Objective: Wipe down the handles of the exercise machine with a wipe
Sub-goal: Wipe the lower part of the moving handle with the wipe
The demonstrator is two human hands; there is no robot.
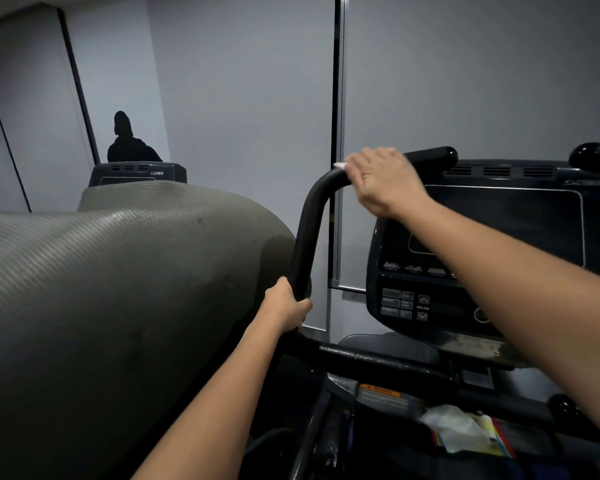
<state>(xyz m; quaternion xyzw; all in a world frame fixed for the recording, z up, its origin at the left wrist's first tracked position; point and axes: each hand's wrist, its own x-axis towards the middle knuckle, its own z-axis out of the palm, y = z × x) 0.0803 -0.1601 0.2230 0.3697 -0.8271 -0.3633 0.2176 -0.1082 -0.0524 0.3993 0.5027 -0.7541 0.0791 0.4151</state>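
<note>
The black curved handle (309, 223) of the exercise machine rises in the middle of the view and bends right at its top. My right hand (381, 181) is wrapped over the upper bend, pressing a white wipe (340, 165) against the bar; only a corner of the wipe shows past my fingers. My left hand (286, 306) grips the same handle low down, near its base. A second handle end (594, 154) shows at the top right.
The machine's dark console (482, 237) with buttons sits right of the handle. A grey ribbed machine cover (111, 289) fills the left. A packet of wipes (465, 431) lies in the tray below. A person (130, 143) stands far back at another machine.
</note>
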